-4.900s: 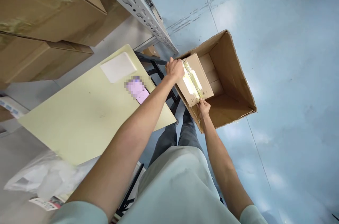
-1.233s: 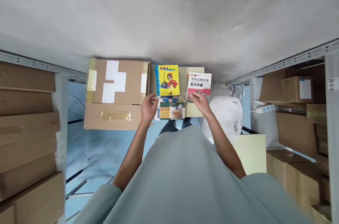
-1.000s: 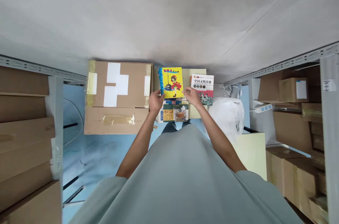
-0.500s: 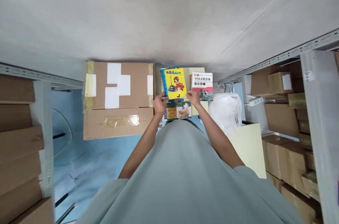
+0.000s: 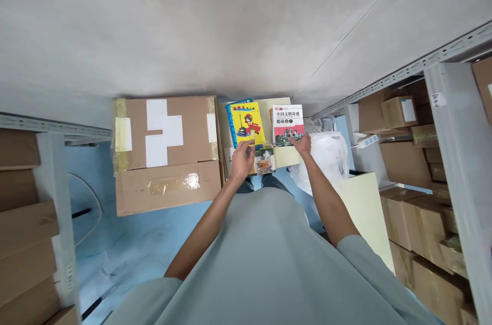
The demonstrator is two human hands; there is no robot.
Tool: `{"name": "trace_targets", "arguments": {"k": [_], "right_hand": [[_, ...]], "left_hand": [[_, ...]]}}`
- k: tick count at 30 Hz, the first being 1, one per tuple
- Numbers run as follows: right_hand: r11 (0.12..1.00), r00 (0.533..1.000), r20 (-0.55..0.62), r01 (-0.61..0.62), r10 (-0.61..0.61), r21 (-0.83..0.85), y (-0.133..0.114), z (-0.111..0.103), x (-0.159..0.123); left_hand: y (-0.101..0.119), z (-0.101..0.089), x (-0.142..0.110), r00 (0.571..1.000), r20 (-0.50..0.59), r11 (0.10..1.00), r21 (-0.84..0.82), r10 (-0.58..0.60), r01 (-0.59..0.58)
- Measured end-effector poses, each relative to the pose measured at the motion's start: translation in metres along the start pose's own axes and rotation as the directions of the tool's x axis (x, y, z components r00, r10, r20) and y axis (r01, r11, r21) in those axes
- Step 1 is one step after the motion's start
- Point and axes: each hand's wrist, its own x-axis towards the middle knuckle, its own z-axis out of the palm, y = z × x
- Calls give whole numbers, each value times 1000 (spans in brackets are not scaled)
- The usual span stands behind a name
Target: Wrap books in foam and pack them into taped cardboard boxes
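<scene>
At the left of the frame, stacked boxes [image 5: 25, 227] stand beside an upright post [image 5: 57, 202]. Next, a large taped carton [image 5: 196, 130] bears white labels. Centre: the yellow book [image 5: 236, 122] overlaps a blue book [image 5: 246, 101]; the left hand [image 5: 242, 160], fingers bent, crosses its lower edge and obscures part of the lower book [image 5: 265, 158]; whether it grips anything cannot be told. Just right, over the pale table [image 5: 286, 159], is the pink book [image 5: 282, 125], the right hand [image 5: 303, 144] at its lower right corner, thumb on the cover, fingers spread; firmness of hold cannot be told. Farther right: a plastic bag [image 5: 328, 158], a power strip [image 5: 368, 141], shelved boxes [image 5: 426, 222]. Compared with the preceding frame, the right hand has moved from yellow to pink book; the left has shifted rightward from the yellow book's corner.
</scene>
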Motion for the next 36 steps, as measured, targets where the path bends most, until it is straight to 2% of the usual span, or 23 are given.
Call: {"name": "trace_targets", "arguments": {"k": [2,4,10,13,16,20,21,22,24,27,30,33,36], "right_hand": [[990,990,25,-139,140,-37,8,-4,2],[981,981,28,-190,191,-44,12,-8,3],[973,975,-2,-224,224,52,12,-33,6],[970,981,-14,-187,192,154,3,-47,4],[948,988,-30,-136,151,288,-6,-64,-11],[883,986,-93,-82,140,462,5,-103,-65],[836,985,-105,-59,138,546,13,-115,-85],[780,983,-117,-40,144,624,21,-127,-106],[699,970,-145,-35,197,714,39,-149,-153],[611,937,-181,-41,298,791,62,-174,-221],[546,903,-229,-8,363,837,85,-191,-274],[501,856,-300,55,422,864,114,-205,-312],[447,805,-342,109,484,888,151,-219,-339]], "left_hand": [[9,6,-5,998,68,1000,-13,-18,18],[13,9,-10,992,124,999,-25,-32,35],[14,8,-17,981,193,997,-56,-33,45],[14,10,-16,976,215,994,-89,-38,59],[19,21,-10,961,267,986,-124,-78,115],[39,51,1,919,356,948,-196,-170,251],[47,60,2,904,390,932,-230,-176,281],[57,69,2,887,433,913,-276,-161,300],[79,86,-1,848,526,867,-395,-58,304],[115,104,-16,769,627,801,-520,123,296],[154,118,-37,671,716,808,-505,195,304],[193,136,-61,584,775,836,-471,240,282],[228,165,-88,501,818,867,-441,282,232]]}}
